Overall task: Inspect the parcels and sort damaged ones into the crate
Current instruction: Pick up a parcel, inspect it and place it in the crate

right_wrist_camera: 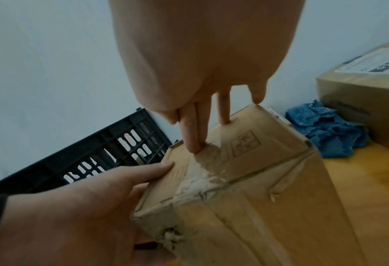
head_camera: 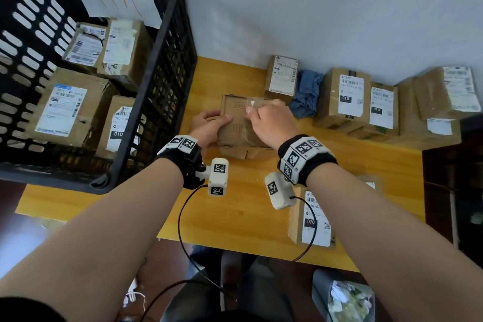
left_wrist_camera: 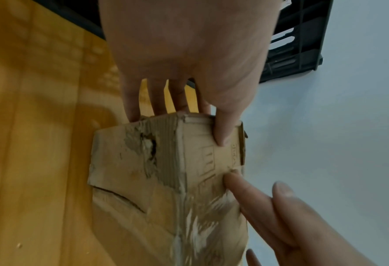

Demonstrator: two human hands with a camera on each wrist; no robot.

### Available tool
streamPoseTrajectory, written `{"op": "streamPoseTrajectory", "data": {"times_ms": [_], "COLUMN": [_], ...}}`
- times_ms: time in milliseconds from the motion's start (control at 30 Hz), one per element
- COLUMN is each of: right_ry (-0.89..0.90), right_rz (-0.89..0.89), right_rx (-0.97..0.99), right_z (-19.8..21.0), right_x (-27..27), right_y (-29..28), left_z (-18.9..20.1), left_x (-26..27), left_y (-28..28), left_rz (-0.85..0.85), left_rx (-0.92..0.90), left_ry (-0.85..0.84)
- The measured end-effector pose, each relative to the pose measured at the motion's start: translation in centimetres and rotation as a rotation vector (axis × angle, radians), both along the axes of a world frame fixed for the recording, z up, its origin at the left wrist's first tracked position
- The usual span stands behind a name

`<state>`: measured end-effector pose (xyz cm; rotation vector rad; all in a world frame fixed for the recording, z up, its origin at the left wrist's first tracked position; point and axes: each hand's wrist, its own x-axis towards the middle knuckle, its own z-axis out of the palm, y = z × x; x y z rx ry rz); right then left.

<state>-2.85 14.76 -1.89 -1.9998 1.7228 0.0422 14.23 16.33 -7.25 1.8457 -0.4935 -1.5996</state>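
A worn cardboard parcel (head_camera: 235, 125) (left_wrist_camera: 125, 180) (right_wrist_camera: 268, 189) sits at the middle of the yellow table (head_camera: 235, 204). A hole is torn in its side (left_wrist_camera: 151, 145), and the tape on its top face is ripped (right_wrist_camera: 198, 178). My left hand (head_camera: 209, 123) (left_wrist_camera: 180, 97) (right_wrist_camera: 93, 198) grips its left end, thumb on top and fingers down the side. My right hand (head_camera: 269, 123) (right_wrist_camera: 196, 129) (left_wrist_camera: 268, 207) rests straight fingers on the top face, by the ripped tape. The black slatted crate (head_camera: 162, 81) (left_wrist_camera: 302, 45) (right_wrist_camera: 93, 154) stands just to the left and holds several labelled parcels.
Several labelled parcels (head_camera: 350, 97) line the table's back right by the wall. A crumpled blue cloth (head_camera: 305, 94) (right_wrist_camera: 330, 133) lies just right of the held parcel. Another parcel marked 070 (head_camera: 311, 219) lies near the front edge under my right forearm. Dark furniture (head_camera: 460, 178) borders the table's right end.
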Motion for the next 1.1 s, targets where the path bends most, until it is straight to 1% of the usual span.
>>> {"op": "streamPoseTrajectory", "data": {"times_ms": [100,233,400,467,500,567,600,633,667,700,733,800,833,867,933,967,1000,1033,1100], "right_ry": [0.055,0.12,0.102,0.038,-0.053,-0.355,-0.496,-0.593,-0.633,-0.61,-0.552,-0.405,-0.397,-0.415,-0.494,-0.548,-0.598,-0.629,-0.628], "right_rz": [0.005,0.032,0.015,-0.017,-0.075,-0.26,-0.362,-0.491,-0.637,-0.728,-0.766,-0.741,-0.73,-0.729,-0.772,-0.833,-0.905,-0.947,-0.926], "right_rx": [0.078,0.085,0.092,0.143,0.201,0.325,0.332,0.274,0.191,0.126,0.13,0.313,0.382,0.392,0.249,0.172,0.145,0.155,0.228], "right_z": [0.4,0.3,-0.1,-0.1,0.1,0.8,1.2,1.3,1.2,0.8,0.5,0.1,-0.1,-0.3,-0.7,-1.0,-1.3,-1.8,-2.4], "right_x": [0.5,1.0,0.9,0.7,0.4,-0.6,-1.2,-1.7,-2.2,-2.7,-2.8,-2.6,-2.3,-2.3,-2.7,-3.1,-3.5,-3.9,-4.1], "right_y": [-0.2,-0.5,-0.9,-1.3,-1.7,-2.8,-3.2,-3.5,-3.8,-4.0,-3.8,-2.6,-2.0,-1.6,-1.2,-1.0,-0.7,-0.3,0.6], "left_z": [-0.3,-0.6,-0.8,-0.9,-0.9,-0.9,-0.9,-0.9,-0.8,-0.9,-0.8,-0.5,-0.4,-0.3,-0.3,-0.2,-0.2,-0.2,-0.8], "left_x": [0.3,0.5,0.5,0.5,0.5,0.7,0.9,1.0,1.1,1.1,1.2,1.1,1.1,1.1,1.2,1.4,1.4,1.3,0.7], "left_y": [-0.3,-0.5,-0.6,-0.6,-0.5,-0.4,-0.2,0.0,0.1,0.3,0.5,0.8,0.9,1.0,0.9,0.9,0.9,0.9,1.1], "left_rz": [-0.015,-0.026,-0.024,-0.021,-0.021,-0.035,-0.041,-0.049,-0.054,-0.054,-0.057,-0.069,-0.064,-0.041,0.06,0.116,0.153,0.156,0.096], "left_rx": [0.012,0.024,0.02,0.021,0.026,0.043,0.055,0.061,0.06,0.055,0.044,0.023,0.017,0.008,-0.019,-0.033,-0.043,-0.049,-0.043], "left_ry": [-0.009,-0.008,0.009,0.021,0.032,0.05,0.058,0.065,0.072,0.081,0.092,0.114,0.126,0.151,0.252,0.3,0.324,0.314,0.226]}}
